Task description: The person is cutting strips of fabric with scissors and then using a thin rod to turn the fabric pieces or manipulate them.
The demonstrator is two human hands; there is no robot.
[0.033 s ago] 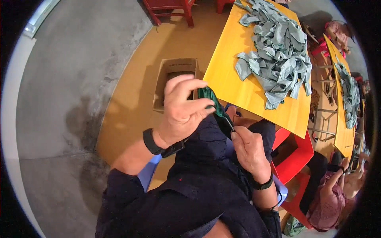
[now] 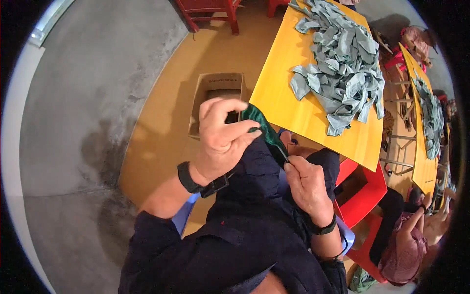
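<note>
My left hand (image 2: 219,142) pinches the upper end of a dark green, shiny piece of cloth (image 2: 267,131) between its fingers. The cloth stretches down and right to my right hand (image 2: 308,188), which is closed with thumb and fingers pressed together. A thin, pale, rod-like piece (image 2: 283,151) runs from the right fingertips along the cloth; its far end is hidden there. Both hands are above my lap, in front of the near corner of the yellow table (image 2: 276,93).
Many grey-green cloth pieces (image 2: 342,63) lie heaped on the table. An open cardboard box (image 2: 198,110) stands on the floor beyond my left hand. A red chair (image 2: 364,193) is at the right. Farther right, people sit around another yellow table (image 2: 422,164) with more cloth.
My left hand has shifted slightly left, and the cloth's upper end has moved with it. The right hand stays in nearly the same place.
</note>
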